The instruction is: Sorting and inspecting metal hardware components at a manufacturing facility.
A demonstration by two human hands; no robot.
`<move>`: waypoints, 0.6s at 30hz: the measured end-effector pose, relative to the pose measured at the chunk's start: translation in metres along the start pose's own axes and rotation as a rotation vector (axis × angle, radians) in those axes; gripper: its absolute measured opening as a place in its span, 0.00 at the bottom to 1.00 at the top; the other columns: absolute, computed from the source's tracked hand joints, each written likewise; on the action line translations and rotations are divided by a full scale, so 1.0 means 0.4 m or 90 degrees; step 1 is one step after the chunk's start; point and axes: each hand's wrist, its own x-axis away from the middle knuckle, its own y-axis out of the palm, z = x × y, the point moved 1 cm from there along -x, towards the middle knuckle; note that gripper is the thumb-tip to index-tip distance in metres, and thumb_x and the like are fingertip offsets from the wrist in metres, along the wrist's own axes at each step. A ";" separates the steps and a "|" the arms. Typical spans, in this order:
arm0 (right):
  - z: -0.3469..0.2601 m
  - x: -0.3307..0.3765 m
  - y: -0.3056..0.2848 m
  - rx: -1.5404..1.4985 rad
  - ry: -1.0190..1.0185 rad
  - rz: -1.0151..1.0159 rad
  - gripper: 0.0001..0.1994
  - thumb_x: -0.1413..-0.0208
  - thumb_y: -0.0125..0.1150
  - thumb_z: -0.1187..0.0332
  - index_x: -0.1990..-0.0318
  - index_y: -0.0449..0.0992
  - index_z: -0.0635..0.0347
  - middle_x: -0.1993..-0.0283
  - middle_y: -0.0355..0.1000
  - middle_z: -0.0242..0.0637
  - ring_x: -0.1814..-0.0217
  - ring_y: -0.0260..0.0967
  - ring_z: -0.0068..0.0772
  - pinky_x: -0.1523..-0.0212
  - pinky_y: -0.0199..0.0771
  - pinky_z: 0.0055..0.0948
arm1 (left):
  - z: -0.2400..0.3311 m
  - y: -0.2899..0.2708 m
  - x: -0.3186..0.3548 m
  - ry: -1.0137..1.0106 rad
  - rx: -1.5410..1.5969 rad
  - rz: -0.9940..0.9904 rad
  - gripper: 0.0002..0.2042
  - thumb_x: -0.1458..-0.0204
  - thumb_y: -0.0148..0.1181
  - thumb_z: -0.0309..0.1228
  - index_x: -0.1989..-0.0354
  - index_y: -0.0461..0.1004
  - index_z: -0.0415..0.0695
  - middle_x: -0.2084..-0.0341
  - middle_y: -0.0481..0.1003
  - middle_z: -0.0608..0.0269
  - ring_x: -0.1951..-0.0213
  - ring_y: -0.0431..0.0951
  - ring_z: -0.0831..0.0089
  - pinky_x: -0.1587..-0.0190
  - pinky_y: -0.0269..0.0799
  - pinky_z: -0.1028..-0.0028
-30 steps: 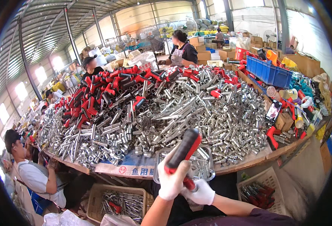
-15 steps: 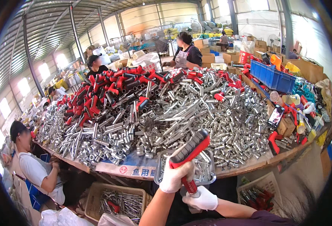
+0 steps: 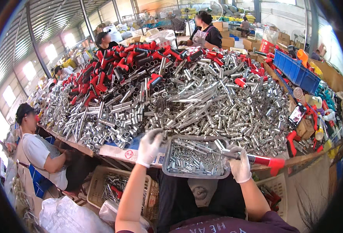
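While R hand (image 3: 240,164) clamps fingers on 1 red-ended tool (image 3: 260,159), L hand (image 3: 149,149) is nr 1 tray (image 3: 194,176), fingers' state unclear.

The left hand (image 3: 149,149) wears a thin white glove, plain and close-fitting, its fingers smudged grey. The right hand (image 3: 239,166) is in a matching white glove, with grey shading along the fingers. Both gloves cover the fingers whole and finish at the wrist in a short, snug cuff (image 3: 144,161). The forearms are bare from the cuffs up. The shirt (image 3: 253,227) is dark purple, with large pale letters printed in outline across the front. Its right sleeve (image 3: 276,222) is plain and loose, in the same purple. Below the shirt are plain black trousers (image 3: 175,196), dark enough that seams and folds barely show.
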 end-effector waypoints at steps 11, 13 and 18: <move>0.047 -0.023 -0.047 0.416 -0.210 -0.064 0.25 0.34 0.51 0.49 0.56 0.74 0.68 0.53 0.69 0.43 0.67 0.68 0.24 0.67 0.68 0.24 | -0.111 -0.068 -0.311 0.086 -0.486 0.123 0.12 0.43 0.55 0.36 0.54 0.80 0.47 0.54 0.78 0.52 0.51 0.78 0.55 0.47 0.73 0.63; 0.056 -0.025 -0.045 0.435 -0.209 -0.074 0.24 0.35 0.52 0.49 0.56 0.74 0.68 0.53 0.69 0.43 0.68 0.68 0.24 0.68 0.68 0.24 | -0.198 -0.052 -0.326 0.119 -0.482 0.203 0.14 0.42 0.54 0.38 0.50 0.74 0.48 0.55 0.77 0.50 0.53 0.78 0.52 0.50 0.74 0.59; 0.051 -0.013 -0.053 0.399 -0.190 -0.006 0.26 0.36 0.52 0.48 0.57 0.74 0.69 0.53 0.69 0.43 0.66 0.69 0.26 0.66 0.68 0.24 | -0.207 0.006 -0.336 0.088 -0.482 0.260 0.17 0.41 0.54 0.41 0.47 0.69 0.46 0.54 0.75 0.47 0.54 0.77 0.48 0.52 0.74 0.55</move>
